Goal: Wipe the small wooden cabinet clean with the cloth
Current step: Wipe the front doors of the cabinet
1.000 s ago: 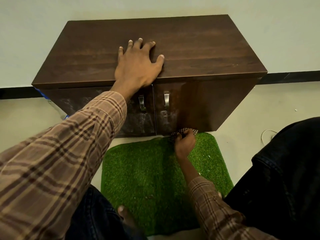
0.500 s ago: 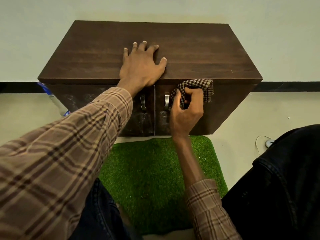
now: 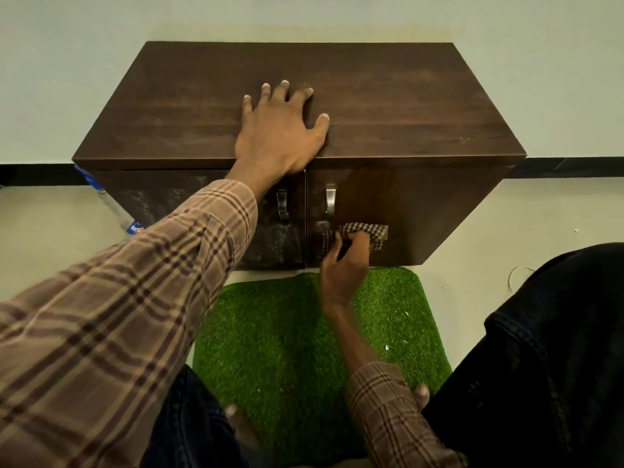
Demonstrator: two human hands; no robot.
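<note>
We brace cabinet (image 3: 388, 106) with left hand (image 3: 280, 133), fingers splayed flat; right hand (image 3: 344, 265), blurred, seemingly clenches cloth (image 3: 366, 234) against right door (image 3: 405, 211) for scrubbing.

Right hand (image 3: 342, 265) presses checked cloth (image 3: 366, 235) against cabinet (image 3: 422, 106) door; left hand (image 3: 280, 133) flat on top.

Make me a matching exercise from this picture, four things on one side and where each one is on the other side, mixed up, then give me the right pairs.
Things:
1. left hand
2. checked cloth
3. green grass mat
4. plastic bottle

Places:
A. on the floor in front of the cabinet
B. flat on the cabinet's top
C. beside the cabinet's left end
D. against the right door, in the grip of the right hand

Pairs: 1-B, 2-D, 3-A, 4-C
</note>
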